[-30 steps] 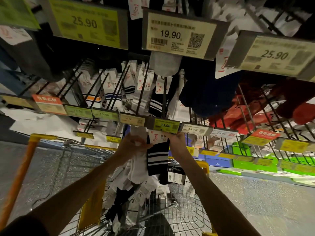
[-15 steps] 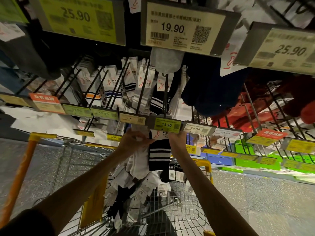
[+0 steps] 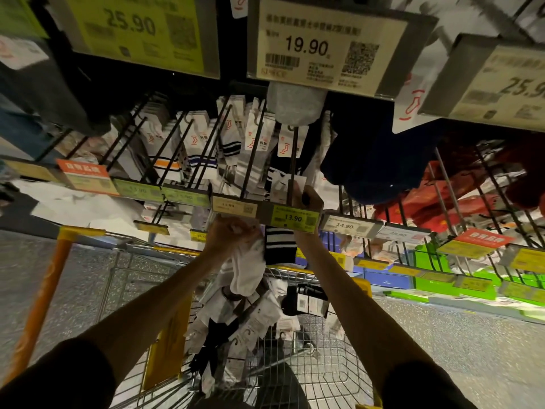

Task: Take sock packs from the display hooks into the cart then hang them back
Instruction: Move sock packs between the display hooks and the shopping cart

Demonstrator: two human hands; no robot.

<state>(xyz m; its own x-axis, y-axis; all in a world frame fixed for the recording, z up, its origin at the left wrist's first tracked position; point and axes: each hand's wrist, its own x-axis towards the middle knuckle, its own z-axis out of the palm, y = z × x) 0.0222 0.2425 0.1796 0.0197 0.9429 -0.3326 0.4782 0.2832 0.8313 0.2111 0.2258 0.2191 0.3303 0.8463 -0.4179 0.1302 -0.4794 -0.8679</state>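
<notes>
1. Socks in carded packs hang on black display hooks (image 3: 253, 149), each hook ending in a price tag at the rack's front edge.
2. The right hand (image 3: 306, 199) reaches over the 13.90 tag (image 3: 295, 217); its fingers are curled and closed on the top card of a black striped sock pack (image 3: 280, 246), at the hook rod just behind that tag.
3. The pack's striped body hangs below the tag, between the two wrists.
4. The left hand (image 3: 230, 234), just under the neighbouring tag, clenches a bunch of white socks (image 3: 246, 270) that droops toward the cart.
5. More loose packs (image 3: 250, 320) lie heaped in the wire cart (image 3: 318, 358).
</notes>
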